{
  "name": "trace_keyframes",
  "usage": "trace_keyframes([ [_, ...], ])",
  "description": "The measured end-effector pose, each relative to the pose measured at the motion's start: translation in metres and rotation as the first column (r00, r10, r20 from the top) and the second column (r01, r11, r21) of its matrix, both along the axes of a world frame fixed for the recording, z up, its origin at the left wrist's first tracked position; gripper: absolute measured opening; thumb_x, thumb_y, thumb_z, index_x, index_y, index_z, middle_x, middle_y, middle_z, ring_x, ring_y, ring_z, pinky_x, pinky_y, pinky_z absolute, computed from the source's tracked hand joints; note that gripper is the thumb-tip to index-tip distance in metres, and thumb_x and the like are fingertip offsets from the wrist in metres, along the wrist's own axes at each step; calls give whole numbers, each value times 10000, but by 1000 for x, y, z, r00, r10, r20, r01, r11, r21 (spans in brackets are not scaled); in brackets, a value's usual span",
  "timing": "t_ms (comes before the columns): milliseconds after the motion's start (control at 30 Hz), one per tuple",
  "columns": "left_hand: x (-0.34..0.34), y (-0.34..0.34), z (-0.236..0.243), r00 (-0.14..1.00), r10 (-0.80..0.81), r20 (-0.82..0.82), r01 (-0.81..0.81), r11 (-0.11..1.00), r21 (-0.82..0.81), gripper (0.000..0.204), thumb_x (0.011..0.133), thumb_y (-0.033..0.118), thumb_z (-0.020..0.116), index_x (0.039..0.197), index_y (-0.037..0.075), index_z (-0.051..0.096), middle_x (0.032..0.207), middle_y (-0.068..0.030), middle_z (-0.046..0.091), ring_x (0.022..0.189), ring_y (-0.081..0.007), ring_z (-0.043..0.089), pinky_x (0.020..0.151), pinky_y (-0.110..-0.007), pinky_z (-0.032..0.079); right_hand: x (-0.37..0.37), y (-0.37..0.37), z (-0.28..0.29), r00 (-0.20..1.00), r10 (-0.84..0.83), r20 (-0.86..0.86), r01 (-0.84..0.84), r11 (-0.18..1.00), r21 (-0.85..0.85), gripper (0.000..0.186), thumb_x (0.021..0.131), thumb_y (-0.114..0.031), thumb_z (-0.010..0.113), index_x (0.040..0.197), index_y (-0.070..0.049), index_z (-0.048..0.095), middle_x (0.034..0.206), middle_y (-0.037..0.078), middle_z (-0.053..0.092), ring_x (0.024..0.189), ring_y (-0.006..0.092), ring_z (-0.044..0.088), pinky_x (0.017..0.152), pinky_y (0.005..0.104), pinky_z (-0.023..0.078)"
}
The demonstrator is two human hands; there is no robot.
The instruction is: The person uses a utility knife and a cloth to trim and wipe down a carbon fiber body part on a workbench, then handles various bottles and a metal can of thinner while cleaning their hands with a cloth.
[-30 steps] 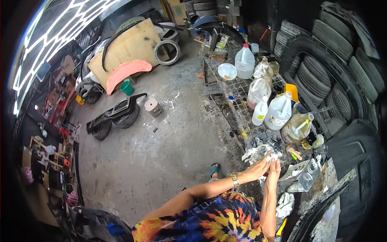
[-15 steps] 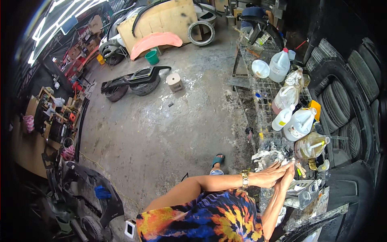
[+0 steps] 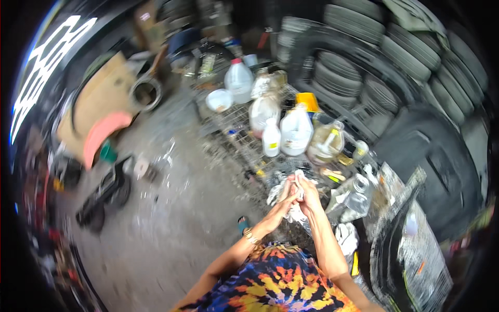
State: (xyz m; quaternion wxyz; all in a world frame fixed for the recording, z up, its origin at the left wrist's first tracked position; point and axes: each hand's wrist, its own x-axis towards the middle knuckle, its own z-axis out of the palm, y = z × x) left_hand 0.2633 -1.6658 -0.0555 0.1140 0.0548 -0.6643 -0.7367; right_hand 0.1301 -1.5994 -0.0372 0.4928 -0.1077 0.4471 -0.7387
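My left hand [image 3: 287, 196], with a gold watch on the wrist, presses against my right hand [image 3: 309, 194] over the near part of the workbench. The fingers of both are closed around a crumpled white rag [image 3: 299, 179], which shows between them and at the fingertips. Motion blurs the picture, so the exact finger positions are hard to read. More crumpled white cloth [image 3: 295, 213] lies on the bench beneath my hands. Just right of them are small wooden sticks [image 3: 332, 174] and a clear bottle-like container [image 3: 358, 200].
Several jugs stand farther along the grid-topped bench [image 3: 223, 125], among them a white jug [image 3: 296, 132] and an amber-filled jug [image 3: 325, 143]. White gloves [image 3: 346, 238] lie at the near right, beside a dark curved panel [image 3: 390, 249]. Stacked tires [image 3: 338, 75] line the right wall.
The view has swung to the right. My hands, which lay flat against each other with fingers stretched out, are now closed together around the white rag.
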Motion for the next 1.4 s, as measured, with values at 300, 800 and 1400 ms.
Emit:
trace_keyframes([
  [300,-16,16,-2,999,29,32,-40,905,424,839,900,654,99,1420,15,256,1522,-44,95,1401,-196,68,1125,-373,79,28,11,11,898,-332,-290,323,943,-82,161,908,-193,512,902,-42,568,755,40,602,655,107,568,568,230,445],
  [800,-27,15,37,998,55,-6,-52,979,196,641,933,513,370,1333,15,423,1458,-117,313,1362,-219,244,1103,-359,166,-30,89,23,978,-203,49,209,953,-218,549,967,-412,363,1352,-22,387,1348,131,462,1172,221,500,1011,376,360],
  [1400,-73,26,21,961,236,-143,-274,877,-395,269,789,66,658,1053,38,614,1064,-65,568,1001,-189,535,838,-304,420,-54,120,13,880,-452,146,469,776,-422,576,973,-437,296,1364,-16,337,1385,148,406,1181,266,494,924,415,450],
])
